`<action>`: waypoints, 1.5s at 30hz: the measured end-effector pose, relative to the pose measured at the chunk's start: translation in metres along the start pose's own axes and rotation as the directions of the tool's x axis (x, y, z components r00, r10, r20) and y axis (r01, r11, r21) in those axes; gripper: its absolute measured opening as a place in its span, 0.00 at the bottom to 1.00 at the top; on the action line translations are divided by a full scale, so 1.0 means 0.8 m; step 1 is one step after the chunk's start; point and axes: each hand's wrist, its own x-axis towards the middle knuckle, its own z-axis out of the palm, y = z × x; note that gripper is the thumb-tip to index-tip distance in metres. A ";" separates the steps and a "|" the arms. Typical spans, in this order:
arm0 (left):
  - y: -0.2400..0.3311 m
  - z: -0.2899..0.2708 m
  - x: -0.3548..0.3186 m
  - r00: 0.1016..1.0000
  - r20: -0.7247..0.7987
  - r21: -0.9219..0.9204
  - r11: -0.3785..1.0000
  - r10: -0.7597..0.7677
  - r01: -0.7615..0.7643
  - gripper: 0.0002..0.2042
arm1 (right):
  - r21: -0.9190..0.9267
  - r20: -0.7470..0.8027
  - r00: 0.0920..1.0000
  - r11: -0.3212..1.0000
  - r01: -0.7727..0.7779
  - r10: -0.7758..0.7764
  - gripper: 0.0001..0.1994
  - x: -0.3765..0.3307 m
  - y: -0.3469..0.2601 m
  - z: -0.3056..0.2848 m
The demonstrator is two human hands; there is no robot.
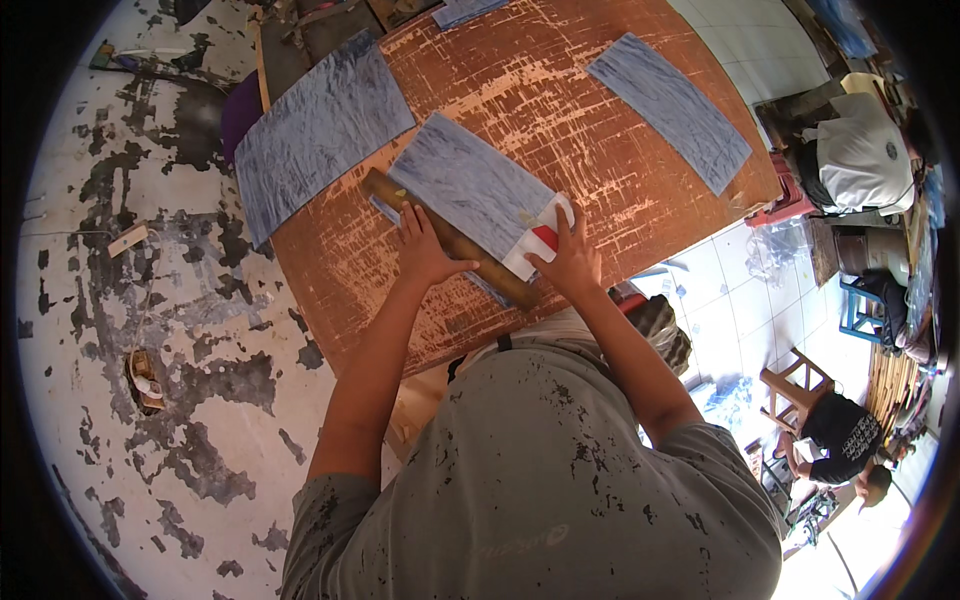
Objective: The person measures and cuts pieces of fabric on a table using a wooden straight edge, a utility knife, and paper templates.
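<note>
The middle sheet (470, 183) is streaked blue-grey.

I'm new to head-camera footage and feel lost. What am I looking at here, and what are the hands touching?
No machine shows here, only a person working bare-handed. The picture comes from a fisheye camera worn on their head, looking down, so straight edges bend. On a scuffed brown tabletop lie blue-grey streaked sheets. The left hand lies spread on a brown bar along the long edge of the middle sheet. The right hand touches a white-and-red piece at that sheet's end; whether it grips or just presses is unclear.
</note>
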 end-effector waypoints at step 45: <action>-0.008 0.007 -0.002 0.997 -0.059 0.004 0.999 0.051 -0.051 0.83 | -0.240 0.033 0.998 0.969 0.064 -0.058 0.47 0.016 -0.005 -0.006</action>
